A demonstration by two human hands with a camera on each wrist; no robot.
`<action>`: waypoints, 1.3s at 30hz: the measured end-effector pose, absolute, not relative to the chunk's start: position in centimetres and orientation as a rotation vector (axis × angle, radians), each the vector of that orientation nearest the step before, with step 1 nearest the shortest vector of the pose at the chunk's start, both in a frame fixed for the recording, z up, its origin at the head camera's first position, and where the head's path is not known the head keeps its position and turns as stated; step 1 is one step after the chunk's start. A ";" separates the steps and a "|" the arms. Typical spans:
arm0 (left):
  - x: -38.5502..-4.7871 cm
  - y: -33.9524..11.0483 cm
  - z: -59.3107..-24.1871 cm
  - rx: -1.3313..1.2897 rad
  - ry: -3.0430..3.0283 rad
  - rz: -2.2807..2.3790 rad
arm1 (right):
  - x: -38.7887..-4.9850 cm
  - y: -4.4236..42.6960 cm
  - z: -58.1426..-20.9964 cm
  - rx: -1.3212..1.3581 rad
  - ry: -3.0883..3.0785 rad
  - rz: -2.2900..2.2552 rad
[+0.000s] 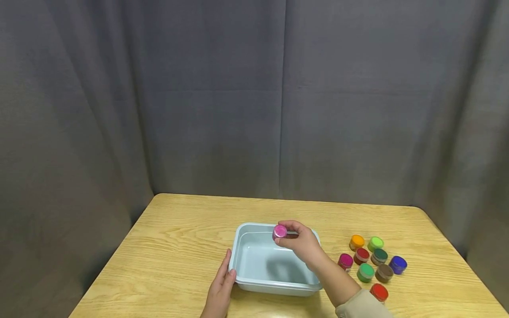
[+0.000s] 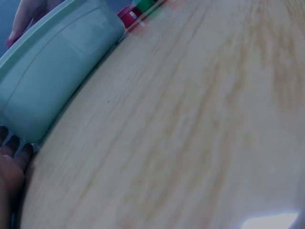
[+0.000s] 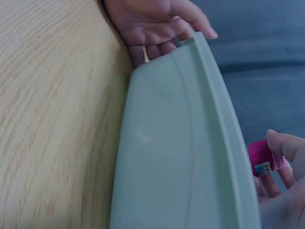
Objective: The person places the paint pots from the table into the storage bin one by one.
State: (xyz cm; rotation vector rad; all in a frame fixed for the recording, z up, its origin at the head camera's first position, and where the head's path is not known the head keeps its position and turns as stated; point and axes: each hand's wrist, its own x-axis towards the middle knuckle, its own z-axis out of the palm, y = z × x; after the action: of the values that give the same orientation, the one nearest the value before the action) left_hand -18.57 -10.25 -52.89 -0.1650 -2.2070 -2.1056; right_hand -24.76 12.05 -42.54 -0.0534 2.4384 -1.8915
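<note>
A small pink paint jar (image 1: 279,232) is held above a pale blue plastic tub (image 1: 274,285). My right hand (image 1: 304,245) pinches the jar between thumb and fingers. In the right wrist view the jar (image 3: 259,157) shows a small label on its side, beyond the tub rim. At the tub's left side, my left hand (image 1: 220,285) holds the tub, its thumb at the rim and its fingers along the outer wall. The right wrist view shows this left hand (image 3: 152,28) around the tub's corner. Inside, the visible floor of the tub is bare.
Several similar jars with coloured lids stand grouped on the wooden table (image 1: 179,247) to the right, including an orange jar (image 1: 356,242), a blue jar (image 1: 398,265) and a red jar (image 1: 379,292) nearest the front. A grey curtain (image 1: 214,110) hangs behind the table.
</note>
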 end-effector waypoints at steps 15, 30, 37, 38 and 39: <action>-18.7 -10.3 -53.0 -0.206 -2.174 -2.148 | -27.2 7.7 -44.8 -0.067 2.373 -1.771; -18.7 -10.7 -52.9 -0.244 -2.187 -2.162 | -28.1 5.7 -46.8 -0.102 2.416 -1.659; -18.7 -10.6 -53.1 -0.252 -2.191 -2.163 | -28.4 5.3 -47.3 -0.062 2.419 -1.604; -18.7 -10.6 -53.1 -0.259 -2.187 -2.160 | -28.4 5.3 -47.3 -0.059 2.421 -1.589; -18.7 -10.6 -53.1 -0.264 -2.182 -2.158 | -28.4 5.2 -47.4 -0.055 2.426 -1.572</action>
State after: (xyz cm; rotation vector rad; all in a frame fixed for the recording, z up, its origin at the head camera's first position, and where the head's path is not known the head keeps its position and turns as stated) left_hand -18.68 -10.59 -53.06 -0.2640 -2.1821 -2.1578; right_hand -28.38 5.24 -47.35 -0.0551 2.4257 -1.5717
